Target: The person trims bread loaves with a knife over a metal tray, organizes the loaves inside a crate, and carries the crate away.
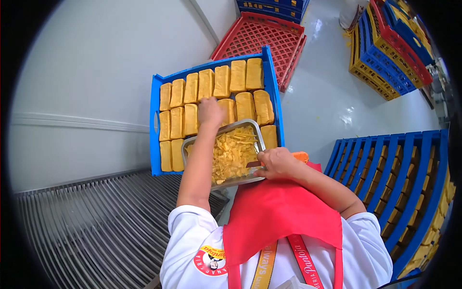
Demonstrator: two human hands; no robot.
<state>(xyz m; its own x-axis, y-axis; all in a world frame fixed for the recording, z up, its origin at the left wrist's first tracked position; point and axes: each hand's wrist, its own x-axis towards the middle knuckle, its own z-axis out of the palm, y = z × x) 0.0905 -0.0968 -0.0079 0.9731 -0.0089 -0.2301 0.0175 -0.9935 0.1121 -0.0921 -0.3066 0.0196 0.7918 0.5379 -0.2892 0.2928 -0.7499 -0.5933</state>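
A blue crate (281, 115) holds rows of golden loaves (206, 83). My left hand (211, 111) is over the middle row, at or on a loaf; its fingers are blurred and partly hidden, so I cannot make out its grip. A metal tray (260, 137) with thin yellow-brown trimmings (233, 153) rests over the crate's near side, close to my apron. My right hand (278, 163) is closed at the tray's right edge around a knife, with the knife's orange handle (301, 157) sticking out behind and its dark blade (253, 164) pointing over the trimmings.
Beyond the blue crate lies a red crate (262, 38) on the floor. Stacked yellow, blue and red crates (385, 53) stand at upper right. A blue slatted crate stack (385, 144) with more loaves is at right. Metal slats (96, 226) and a white wall (86, 72) flank the left.
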